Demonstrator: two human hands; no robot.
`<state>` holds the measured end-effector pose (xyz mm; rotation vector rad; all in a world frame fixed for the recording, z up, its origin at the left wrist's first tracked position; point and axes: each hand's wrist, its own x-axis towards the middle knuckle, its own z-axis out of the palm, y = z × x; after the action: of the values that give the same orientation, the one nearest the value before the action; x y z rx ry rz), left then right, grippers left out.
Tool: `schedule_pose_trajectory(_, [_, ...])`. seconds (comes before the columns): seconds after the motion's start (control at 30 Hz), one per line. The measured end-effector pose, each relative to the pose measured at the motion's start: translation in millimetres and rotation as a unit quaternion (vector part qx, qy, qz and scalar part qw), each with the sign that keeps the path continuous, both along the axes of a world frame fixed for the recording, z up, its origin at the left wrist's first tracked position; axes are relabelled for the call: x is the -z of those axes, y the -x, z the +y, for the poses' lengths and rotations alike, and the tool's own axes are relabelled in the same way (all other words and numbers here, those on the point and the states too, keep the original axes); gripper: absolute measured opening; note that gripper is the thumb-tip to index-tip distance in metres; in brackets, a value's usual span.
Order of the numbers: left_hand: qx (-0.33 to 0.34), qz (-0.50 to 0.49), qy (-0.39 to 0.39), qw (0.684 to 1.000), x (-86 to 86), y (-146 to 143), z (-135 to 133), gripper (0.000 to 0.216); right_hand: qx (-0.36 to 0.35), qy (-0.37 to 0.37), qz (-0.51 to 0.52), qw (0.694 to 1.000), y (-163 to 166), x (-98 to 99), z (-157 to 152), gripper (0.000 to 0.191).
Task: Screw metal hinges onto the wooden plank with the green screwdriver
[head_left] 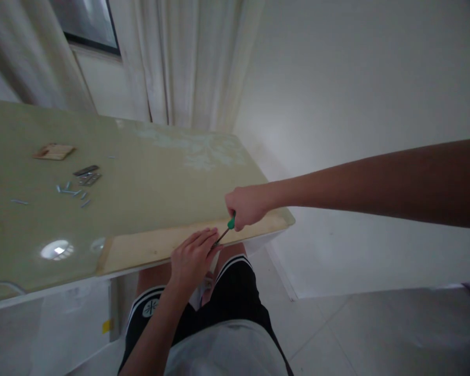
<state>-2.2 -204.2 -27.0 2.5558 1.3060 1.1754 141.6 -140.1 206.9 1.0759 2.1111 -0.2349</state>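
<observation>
A long pale wooden board [137, 249] lies along the table's near edge. My right hand [250, 205] is closed round the green handle of a screwdriver [231, 223], whose shaft slants down to the board's near edge. Over that same edge lies my left hand [192, 256], holding the board, its fingers on top and the thumb close to the screwdriver tip. Whatever sits at the tip is too small and covered to make out. Several metal hinges or brackets [89, 177] and several loose screws [68, 191] rest farther left on the table.
The greenish, glossy table [149, 193] has a small wooden piece [55, 151] at the far left and a white cable [6, 284] near its front left. A white wall [356, 104] stands to the right, curtains [188, 62] behind. My legs are under the near edge.
</observation>
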Motion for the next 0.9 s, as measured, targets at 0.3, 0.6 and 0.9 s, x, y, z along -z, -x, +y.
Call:
schedule_pose_trajectory(0.3, [-0.01,0.018,0.011,1.0,-0.6,0.4,-0.9,0.021,-0.319,-0.016,0.032,0.947,7.3,2.0,-8.1,0.019])
schedule_pose_trajectory(0.6, [0.004,0.014,0.048,0.999,2.9,0.3,1.9,0.029,-0.015,-0.076,0.066,0.995,4.1,7.3,-5.8,0.032])
schedule_pose_trajectory(0.9, [-0.001,0.04,0.093,0.995,-2.8,3.0,4.1,0.026,-0.272,-0.186,0.051,0.943,-64.8,25.6,-55.0,0.023])
